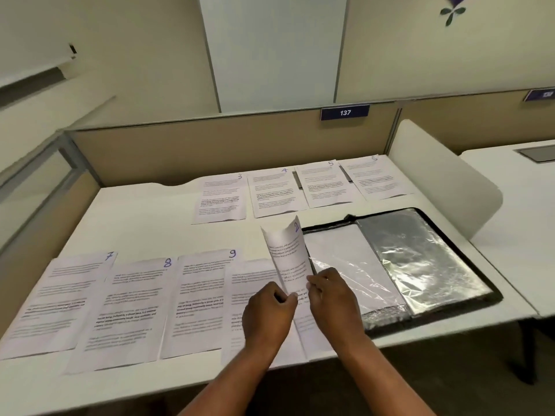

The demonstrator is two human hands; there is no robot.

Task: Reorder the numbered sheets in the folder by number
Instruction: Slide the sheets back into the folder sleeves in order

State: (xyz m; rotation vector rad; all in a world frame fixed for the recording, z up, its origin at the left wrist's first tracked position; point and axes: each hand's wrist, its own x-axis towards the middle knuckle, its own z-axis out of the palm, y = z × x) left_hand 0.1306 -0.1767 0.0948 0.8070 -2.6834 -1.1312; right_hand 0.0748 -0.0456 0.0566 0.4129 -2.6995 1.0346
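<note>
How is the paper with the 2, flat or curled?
Curled. Sheet 2 bends into a trough, its near end pinched by the left hand and right hand.

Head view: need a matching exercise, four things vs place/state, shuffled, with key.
Things:
1. sheet 2
2. sheet 7
3. sheet 6
4. folder

Place or state:
A. lying open, plastic sleeves showing
B. curled, pinched between left hand and right hand
C. flat, right end of the far row
D. flat, left end of the near row

Pairs: 1-B, 2-D, 3-C, 4-A
</note>
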